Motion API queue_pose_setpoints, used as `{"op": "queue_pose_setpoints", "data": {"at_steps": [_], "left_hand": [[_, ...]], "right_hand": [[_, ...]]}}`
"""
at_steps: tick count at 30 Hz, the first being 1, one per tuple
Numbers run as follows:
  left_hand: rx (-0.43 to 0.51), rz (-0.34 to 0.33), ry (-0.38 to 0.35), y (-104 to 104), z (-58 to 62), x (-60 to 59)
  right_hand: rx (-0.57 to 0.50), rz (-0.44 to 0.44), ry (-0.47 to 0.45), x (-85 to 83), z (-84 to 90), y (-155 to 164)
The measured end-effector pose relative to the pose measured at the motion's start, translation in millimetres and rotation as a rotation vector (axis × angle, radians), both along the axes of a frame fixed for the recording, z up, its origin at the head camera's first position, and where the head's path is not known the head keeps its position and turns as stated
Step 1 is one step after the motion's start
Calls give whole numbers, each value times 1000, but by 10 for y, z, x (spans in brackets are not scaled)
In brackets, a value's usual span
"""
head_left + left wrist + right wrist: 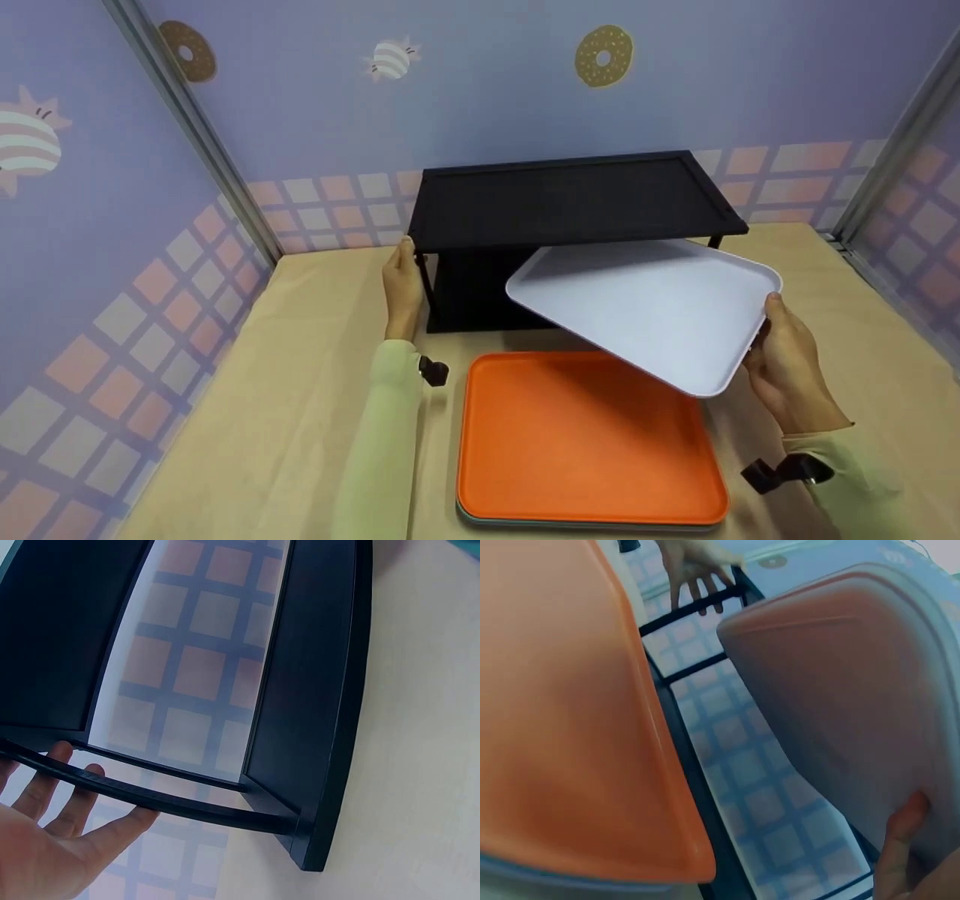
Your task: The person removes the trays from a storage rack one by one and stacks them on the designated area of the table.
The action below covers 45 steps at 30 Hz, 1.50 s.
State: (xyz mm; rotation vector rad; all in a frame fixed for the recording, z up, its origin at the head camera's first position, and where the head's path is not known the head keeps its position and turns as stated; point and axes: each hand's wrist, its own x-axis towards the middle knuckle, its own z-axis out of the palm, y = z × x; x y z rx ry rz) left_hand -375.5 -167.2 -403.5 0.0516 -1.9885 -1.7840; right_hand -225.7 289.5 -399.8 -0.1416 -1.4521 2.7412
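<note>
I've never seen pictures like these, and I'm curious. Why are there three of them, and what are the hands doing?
A person wears three small cameras: one on the head, looking down, and one on each wrist. That makes three pictures of the same moment.

On the tan table stands a black shelf. In front of it lies an orange tray, on top of other trays.

The left hand touches the shelf's side with straight fingers. You see this close up in the left wrist picture.

The right hand has a grip on a white tray, held tilted in the air with one end under the shelf's top. The right wrist picture shows its thumb on the tray.
</note>
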Motion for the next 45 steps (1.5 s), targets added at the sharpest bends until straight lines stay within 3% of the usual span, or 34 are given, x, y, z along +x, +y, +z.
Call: {"op": "queue_pose_setpoints", "data": {"at_steps": [6,14,22,28,37,45], "left_hand": [[-1,-40,-10,-5,20,-3],[-23,-11,-9,-6,18,-7],[-16,-11,-24,-5,-3,-8],[-26,-10,-28,-8,-7,-10],[0,-21,-39,1,10,10],[8,2,-33,5,5,15]], "right_hand": [[76,-16,28,-12,-6,64],[95,-58,45,-29,-7,85],[279,-82,-20,-33,-5,103],[342,-91,2,-42,-5,114],[499,-47,15,-45,9,129],[575,-8,22,-42,12,121]]}}
